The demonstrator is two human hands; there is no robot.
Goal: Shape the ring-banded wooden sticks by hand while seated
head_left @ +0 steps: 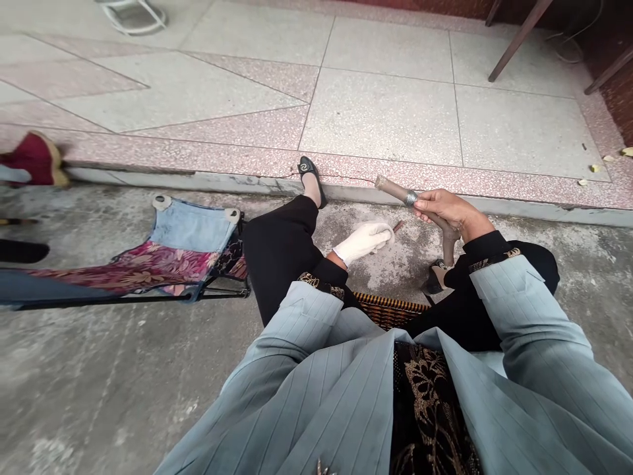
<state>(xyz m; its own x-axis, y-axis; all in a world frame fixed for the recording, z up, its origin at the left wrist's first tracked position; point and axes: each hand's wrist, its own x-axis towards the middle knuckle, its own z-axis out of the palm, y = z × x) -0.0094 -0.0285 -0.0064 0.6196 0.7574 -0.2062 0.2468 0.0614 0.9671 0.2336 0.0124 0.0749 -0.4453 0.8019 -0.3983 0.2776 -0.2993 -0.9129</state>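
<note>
My right hand [440,210], bare, grips a brownish-grey wooden stick [393,189] between thumb and fingers. Silvery wire [410,198] is wound tightly around the stick just beside my fingertips. The stick slants up to the left, and its lower part bends downward behind my hand. In a white knit glove, my left hand [363,241] is closed a little below and to the left of the stick. A short reddish-brown tip [398,225] pokes out past the gloved fingers; the rest of what they hold is hidden.
A raised terrazzo step [386,112] runs across in front of my feet. To the left stands a folding chair [192,227] with denim and floral fabric. Another person's red shoe [34,160] shows at the far left. Woven wicker [388,310] is visible between my legs.
</note>
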